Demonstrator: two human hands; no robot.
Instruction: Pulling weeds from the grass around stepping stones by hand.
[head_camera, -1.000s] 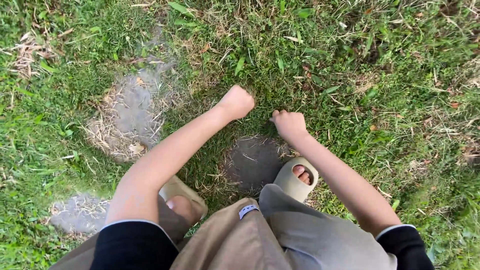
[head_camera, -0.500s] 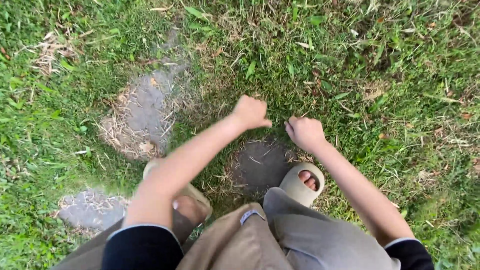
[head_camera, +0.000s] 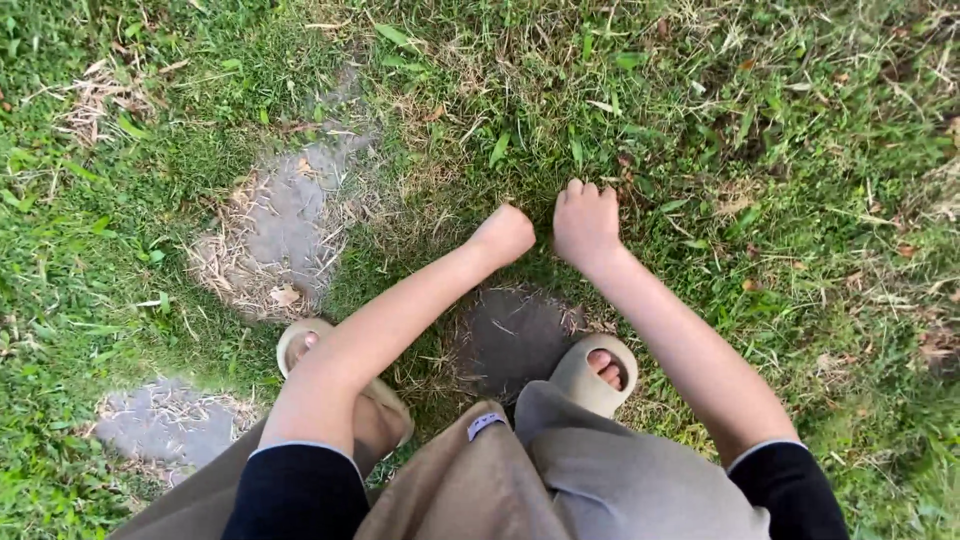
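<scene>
Head view, looking straight down, we record: left hand (head_camera: 505, 235), closed into a fist down in the grass (head_camera: 700, 150); whether it grips any blades we cannot tell. Right hand (head_camera: 585, 225), just beside it, fingers curled into the same tuft, its hold hidden from us. Bare grey patch of ground (head_camera: 515, 335) directly below both hands. Two tan open-toe sandals: left sandal (head_camera: 300, 340), right sandal (head_camera: 590, 375). Larger grey patch (head_camera: 285, 230) to the left.
</scene>
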